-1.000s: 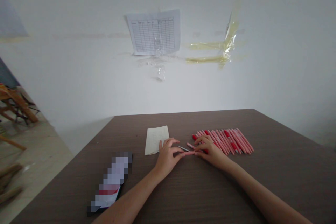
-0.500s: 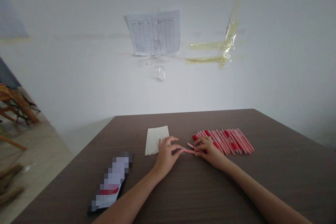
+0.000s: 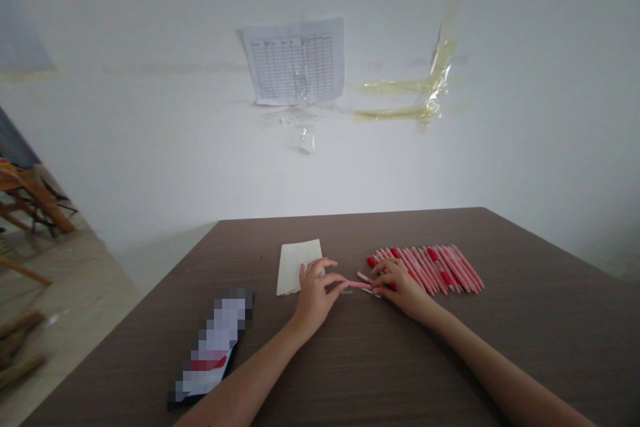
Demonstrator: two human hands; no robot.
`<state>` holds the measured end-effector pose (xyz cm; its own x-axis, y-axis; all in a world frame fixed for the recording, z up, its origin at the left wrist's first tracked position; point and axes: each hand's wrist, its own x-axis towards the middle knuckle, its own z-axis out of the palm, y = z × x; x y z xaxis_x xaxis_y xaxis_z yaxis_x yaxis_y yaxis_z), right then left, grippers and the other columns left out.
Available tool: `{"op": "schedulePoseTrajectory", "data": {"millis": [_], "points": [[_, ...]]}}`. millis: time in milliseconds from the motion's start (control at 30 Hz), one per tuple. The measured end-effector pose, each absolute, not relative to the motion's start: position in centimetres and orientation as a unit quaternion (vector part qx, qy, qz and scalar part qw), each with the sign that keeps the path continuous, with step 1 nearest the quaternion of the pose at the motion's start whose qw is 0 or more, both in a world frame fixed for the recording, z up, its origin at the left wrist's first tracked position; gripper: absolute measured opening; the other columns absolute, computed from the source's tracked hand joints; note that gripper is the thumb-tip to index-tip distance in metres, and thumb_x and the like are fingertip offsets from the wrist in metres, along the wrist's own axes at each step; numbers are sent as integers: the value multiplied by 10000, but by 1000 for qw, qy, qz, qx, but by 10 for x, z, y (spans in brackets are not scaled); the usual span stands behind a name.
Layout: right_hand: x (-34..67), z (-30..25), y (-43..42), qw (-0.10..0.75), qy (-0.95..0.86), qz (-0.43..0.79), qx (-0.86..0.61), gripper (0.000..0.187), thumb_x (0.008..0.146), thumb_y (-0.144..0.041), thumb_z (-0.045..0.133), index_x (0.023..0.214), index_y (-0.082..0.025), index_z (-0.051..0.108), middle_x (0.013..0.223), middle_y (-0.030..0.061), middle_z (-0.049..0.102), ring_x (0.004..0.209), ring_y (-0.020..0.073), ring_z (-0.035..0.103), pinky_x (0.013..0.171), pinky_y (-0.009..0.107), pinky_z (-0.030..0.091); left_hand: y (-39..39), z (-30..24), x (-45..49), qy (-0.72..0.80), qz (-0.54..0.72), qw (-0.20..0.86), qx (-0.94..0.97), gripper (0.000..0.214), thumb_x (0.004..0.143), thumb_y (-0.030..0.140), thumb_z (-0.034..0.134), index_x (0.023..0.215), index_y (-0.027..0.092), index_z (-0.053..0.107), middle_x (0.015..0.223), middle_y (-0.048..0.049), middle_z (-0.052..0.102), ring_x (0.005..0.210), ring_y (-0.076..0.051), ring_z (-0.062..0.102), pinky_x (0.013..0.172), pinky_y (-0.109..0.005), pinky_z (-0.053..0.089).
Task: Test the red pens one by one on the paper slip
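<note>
Both my hands rest on a dark brown table [image 3: 380, 360], meeting at a pink pen [image 3: 359, 285] that lies between them. My left hand [image 3: 314, 295] pinches the pen's left end with thumb and forefinger. My right hand [image 3: 400, 287] grips the pen's right end with curled fingers. Just right of my right hand lies a row of several pink and red pens [image 3: 433, 268], side by side. A folded sheet of pale paper [image 3: 295, 265] lies flat beside and behind my left hand.
A flat dark object with a blurred face [image 3: 213, 347] lies near the table's left edge. A printed sheet [image 3: 295, 61] and yellowed tape [image 3: 425, 90] hang on the white wall behind. Wooden furniture [image 3: 25, 203] stands on the floor at far left.
My left hand has shifted slightly, its fingers sliding along the pink pen. My right hand stays on the pen's other end. The row of pens and the paper have not moved.
</note>
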<state>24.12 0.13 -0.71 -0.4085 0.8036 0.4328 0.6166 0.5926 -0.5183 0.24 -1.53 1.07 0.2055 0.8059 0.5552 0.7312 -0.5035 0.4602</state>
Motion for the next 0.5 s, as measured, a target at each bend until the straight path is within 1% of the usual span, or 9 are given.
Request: {"op": "schedulePoseTrajectory", "data": {"millis": [267, 400, 500], "points": [[246, -11, 6, 356, -820, 125, -431, 70, 794, -274, 710, 744, -234, 737, 1029, 64, 613, 1111, 251, 488, 1007, 438, 350, -12, 12, 0, 521, 403, 36, 751, 61, 795, 311, 691, 793, 305, 752, 1129, -37, 643, 1138, -240, 543, 1077, -585, 266], [247, -12, 8, 359, -822, 120, -425, 69, 774, -277, 727, 721, -232, 729, 1025, 62, 610, 1097, 248, 494, 981, 426, 374, -9, 10, -2, 554, 401, 18, 730, 61, 795, 305, 692, 788, 297, 752, 1127, -48, 643, 1129, -246, 548, 1075, -608, 250], [246, -11, 7, 346, -825, 122, -429, 77, 745, -279, 749, 687, -232, 727, 1028, 61, 604, 1106, 257, 484, 998, 448, 355, -6, 8, -5, 587, 392, 3, 708, 75, 805, 298, 681, 787, 294, 754, 1130, -51, 643, 1132, -254, 546, 1072, -626, 240]]}}
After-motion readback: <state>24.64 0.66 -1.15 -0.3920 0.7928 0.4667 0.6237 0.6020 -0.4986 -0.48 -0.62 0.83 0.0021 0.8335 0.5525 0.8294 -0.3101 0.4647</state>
